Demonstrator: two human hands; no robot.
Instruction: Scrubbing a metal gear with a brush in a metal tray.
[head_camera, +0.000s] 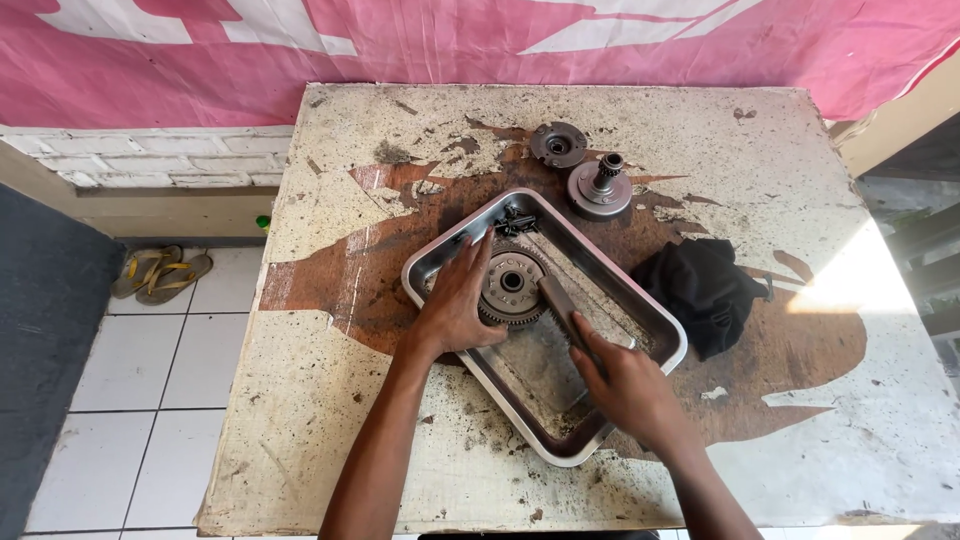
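head cam | looks steeply down on worn table | close, arm's reach | single view, no overlap
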